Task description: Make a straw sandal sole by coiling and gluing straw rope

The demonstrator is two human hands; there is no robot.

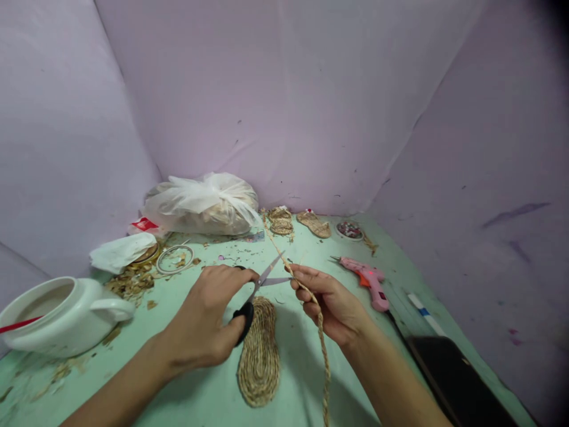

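Observation:
My left hand (211,314) holds black-handled scissors (263,280) by the finger loops, with the blades spread apart. Pinched between the fingers of my right hand (329,299) is a braided straw cord (322,341). One end of the cord reaches up and away past the blade tips, which are close to my right fingertips; the other hangs down toward the near edge of the view. Below the scissors, a coiled straw sole (260,362) lies flat on the green table (293,379), its upper end near the scissor handle.
At left are a white pot (57,332), straw scraps (133,281) and a ring (175,258). A plastic bag (202,207), small straw slippers (313,223) and a bead dish (349,230) are at the back. On the right lie a pink glue gun (367,276), a marker (425,314) and a black device (460,379).

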